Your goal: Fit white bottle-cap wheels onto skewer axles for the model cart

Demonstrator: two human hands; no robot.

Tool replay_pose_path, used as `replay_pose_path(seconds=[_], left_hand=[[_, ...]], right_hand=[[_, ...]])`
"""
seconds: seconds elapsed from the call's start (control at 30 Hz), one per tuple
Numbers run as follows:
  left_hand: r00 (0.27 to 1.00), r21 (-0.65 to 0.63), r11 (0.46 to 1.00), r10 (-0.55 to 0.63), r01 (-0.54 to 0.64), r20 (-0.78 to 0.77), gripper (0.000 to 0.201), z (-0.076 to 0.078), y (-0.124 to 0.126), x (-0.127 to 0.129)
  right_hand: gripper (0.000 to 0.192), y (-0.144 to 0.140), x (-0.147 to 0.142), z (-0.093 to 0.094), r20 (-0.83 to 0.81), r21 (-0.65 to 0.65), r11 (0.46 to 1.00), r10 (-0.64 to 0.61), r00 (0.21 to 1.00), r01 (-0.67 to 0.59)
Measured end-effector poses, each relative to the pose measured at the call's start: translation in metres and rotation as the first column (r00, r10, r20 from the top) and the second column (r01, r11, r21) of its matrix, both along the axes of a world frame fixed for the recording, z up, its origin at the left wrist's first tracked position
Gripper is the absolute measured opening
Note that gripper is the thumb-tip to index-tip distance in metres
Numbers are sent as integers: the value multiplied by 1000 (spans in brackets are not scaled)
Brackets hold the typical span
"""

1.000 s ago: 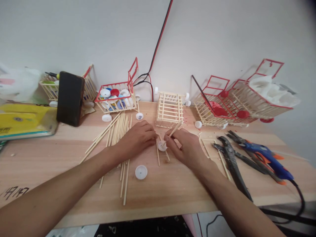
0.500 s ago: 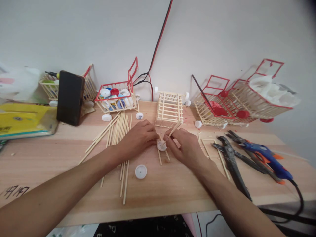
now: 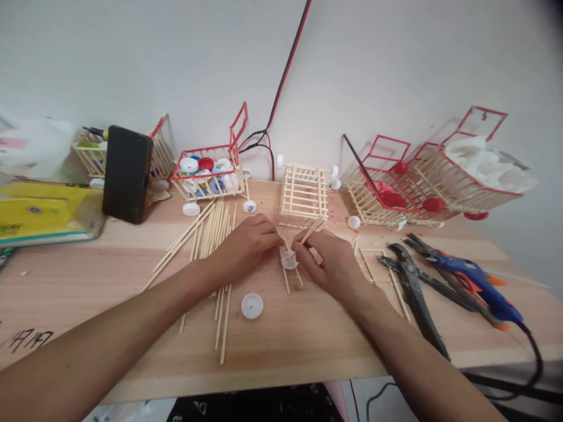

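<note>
My right hand (image 3: pixel 328 261) pinches a thin wooden stick (image 3: pixel 311 228), held slanted with its lower end at a small white bottle cap (image 3: pixel 289 260). Under that cap lie short wooden sticks (image 3: pixel 286 281), poking out toward me. My left hand (image 3: pixel 248 243) is closed at the left of the cap, its fingertips near the cap and the sticks; whatever they grip is hidden. Nearer to me, a second white cap (image 3: pixel 252 306) rests hollow side up on the wooden table (image 3: pixel 308 346). Many long sticks (image 3: pixel 213 228) lie beside and under my left forearm.
A stick-built basket (image 3: pixel 303 196) with cap wheels stands behind my hands. Red-rimmed stick carts (image 3: pixel 206 176) line the wall. On the right lie black cutters (image 3: pixel 413 287) and a blue glue gun (image 3: pixel 479 284) with its cord. A phone (image 3: pixel 126 174) leans at left.
Both hands stay at the cap almost unmoved, the stick still in my right hand. The whole view has shifted very slightly.
</note>
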State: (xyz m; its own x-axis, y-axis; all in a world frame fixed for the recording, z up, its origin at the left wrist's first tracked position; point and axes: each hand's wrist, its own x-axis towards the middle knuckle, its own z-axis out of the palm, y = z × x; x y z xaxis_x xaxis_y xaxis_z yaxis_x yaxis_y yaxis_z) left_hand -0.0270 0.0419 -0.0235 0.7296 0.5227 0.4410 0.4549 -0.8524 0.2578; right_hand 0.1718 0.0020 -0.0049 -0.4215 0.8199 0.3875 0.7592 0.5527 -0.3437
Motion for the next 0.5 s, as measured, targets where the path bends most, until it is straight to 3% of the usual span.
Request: replay_pose_path(seconds=[0.5], left_hand=[[994, 34, 994, 99, -101, 54, 22, 4, 1, -7]], right_hand=[[24, 0, 0, -2, -2, 15, 1000, 6, 1000, -6]])
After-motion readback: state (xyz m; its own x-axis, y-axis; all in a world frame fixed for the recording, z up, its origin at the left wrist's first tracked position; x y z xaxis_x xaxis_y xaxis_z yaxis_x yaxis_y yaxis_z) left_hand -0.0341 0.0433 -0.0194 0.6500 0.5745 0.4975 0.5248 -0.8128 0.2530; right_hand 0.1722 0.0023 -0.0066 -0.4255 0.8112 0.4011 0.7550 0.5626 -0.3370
